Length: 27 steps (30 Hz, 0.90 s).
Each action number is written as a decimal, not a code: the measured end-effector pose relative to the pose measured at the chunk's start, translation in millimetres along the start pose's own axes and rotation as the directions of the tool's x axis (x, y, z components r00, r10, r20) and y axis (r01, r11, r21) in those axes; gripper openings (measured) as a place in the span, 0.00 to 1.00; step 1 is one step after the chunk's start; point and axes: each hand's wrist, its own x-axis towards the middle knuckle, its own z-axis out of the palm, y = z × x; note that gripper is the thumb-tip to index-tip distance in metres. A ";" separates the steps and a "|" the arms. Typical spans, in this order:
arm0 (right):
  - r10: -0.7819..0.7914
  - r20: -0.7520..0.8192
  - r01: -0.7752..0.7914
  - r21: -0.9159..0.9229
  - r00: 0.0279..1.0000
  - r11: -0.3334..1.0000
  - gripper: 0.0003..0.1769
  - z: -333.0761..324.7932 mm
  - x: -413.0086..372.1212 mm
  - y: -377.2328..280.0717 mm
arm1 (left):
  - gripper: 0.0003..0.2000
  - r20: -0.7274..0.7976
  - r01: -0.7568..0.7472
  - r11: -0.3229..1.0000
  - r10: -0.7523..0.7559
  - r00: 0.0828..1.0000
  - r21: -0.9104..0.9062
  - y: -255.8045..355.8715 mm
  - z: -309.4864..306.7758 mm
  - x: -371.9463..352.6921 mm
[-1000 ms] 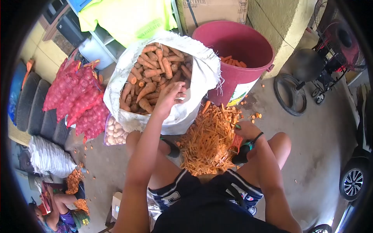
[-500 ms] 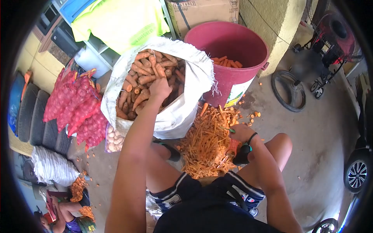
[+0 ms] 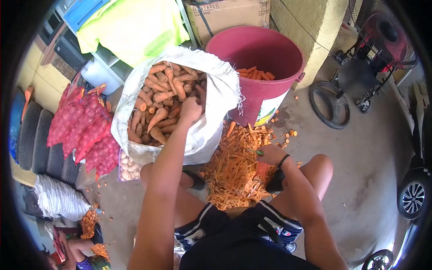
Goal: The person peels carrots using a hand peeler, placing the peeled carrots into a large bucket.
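A white woven sack (image 3: 220,85) stands open in front of me, full of unpeeled carrots (image 3: 157,118). My left hand (image 3: 191,110) reaches into its right side, fingers curled down among the carrots; what they grip is hidden. Lower right, my right hand (image 3: 270,155) is closed around a green-handled peeler (image 3: 258,152), whose blade I cannot make out. Beneath that hand lies a heap of orange carrot peelings (image 3: 231,168) on the floor between my feet. Behind the heap, a dark red tub (image 3: 274,96) holds several peeled carrots (image 3: 255,73).
Red net bags of onions (image 3: 81,128) and a bag of garlic (image 3: 129,167) sit left of the sack. Tyres (image 3: 42,135) line the left wall. A cardboard box (image 3: 227,18) is behind the tub; a fan (image 3: 388,36) stands right. Another person (image 3: 77,252) sits lower left.
My left hand has moved down and toward the right side of the sack. The right hand with the peeler has shifted slightly left. The whole view has shifted a little.
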 end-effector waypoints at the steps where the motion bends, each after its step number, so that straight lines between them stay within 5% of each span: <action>1: -0.005 -0.020 0.005 0.001 1.000 1.000 0.21 2.4 1.0 1.0 | 0.14 0.025 -0.045 0.986 0.050 0.998 -0.162 -11.5 -12.5 3.5; 5: -0.012 -0.055 0.013 0.018 0.998 1.000 0.19 2.5 3.5 -2.9 | 0.22 -0.019 -0.161 0.592 0.239 0.971 -0.790 -2.9 -59.8 -26.6; 11: -0.076 -0.255 0.098 0.073 0.964 0.993 0.16 -2.4 4.2 -38.7 | 0.22 0.163 0.148 0.141 0.099 0.982 -0.979 12.9 -29.3 -143.1; 14: -0.061 -0.326 0.106 0.122 0.943 0.987 0.16 -7.5 -3.8 -71.0 | 0.20 0.383 0.381 0.074 0.023 0.923 -0.922 -14.6 36.4 -174.7; 17: -0.081 -0.449 0.178 0.178 0.890 0.968 0.15 -4.1 -20.1 -97.2 | 0.17 0.143 0.092 0.544 0.053 0.988 -0.834 -5.2 58.8 -187.0; 20: -0.094 -0.453 0.183 0.157 0.886 0.971 0.14 2.9 -20.2 -103.5 | 0.16 0.123 -0.007 0.736 0.122 0.985 -0.677 0.5 57.9 -192.4; 21: -0.107 -0.467 0.209 0.174 0.878 0.962 0.13 9.1 -15.7 -101.3 | 0.14 0.032 -0.109 0.768 0.166 0.986 -0.631 1.6 60.5 -193.3; 27: -0.171 -0.502 0.303 0.192 0.848 0.934 0.13 27.7 1.8 -91.9 | 0.12 0.016 -0.114 0.756 0.162 0.987 -0.645 15.4 62.1 -198.0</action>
